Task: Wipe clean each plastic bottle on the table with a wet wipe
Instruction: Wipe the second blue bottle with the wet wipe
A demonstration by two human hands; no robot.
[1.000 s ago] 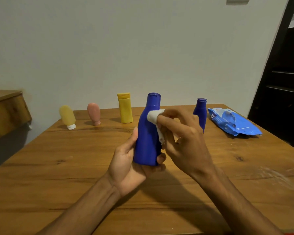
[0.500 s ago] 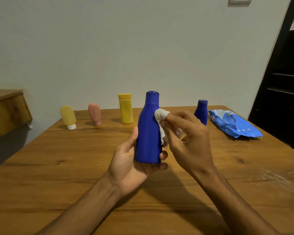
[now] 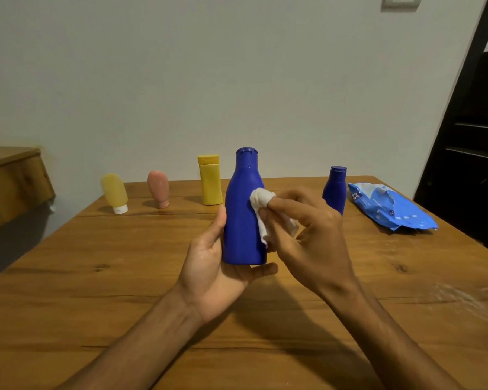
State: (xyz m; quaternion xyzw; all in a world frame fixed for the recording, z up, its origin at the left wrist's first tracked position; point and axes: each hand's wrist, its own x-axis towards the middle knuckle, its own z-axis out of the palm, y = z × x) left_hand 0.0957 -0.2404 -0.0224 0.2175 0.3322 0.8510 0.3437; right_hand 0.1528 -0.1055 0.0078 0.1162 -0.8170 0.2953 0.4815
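Blue plastic: a tall blue bottle (image 3: pixel 241 220) stands upright in the left hand (image 3: pixel 212 266), thumb on one side and fingers curled round its base, lifted above the wooden table (image 3: pixel 96 291). The right hand (image 3: pixel 313 243) pinches a bunched white wet wipe (image 3: pixel 261 201) against the bottle's shoulder. Along the far edge stand a smaller blue bottle (image 3: pixel 334 190), a yellow bottle (image 3: pixel 210 180), a pink tube (image 3: pixel 159 191) and a pale yellow tube (image 3: pixel 114 192). A blue wipes pack (image 3: pixel 389 206) lies at the right.

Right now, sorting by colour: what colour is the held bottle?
The held bottle is dark blue; head view.
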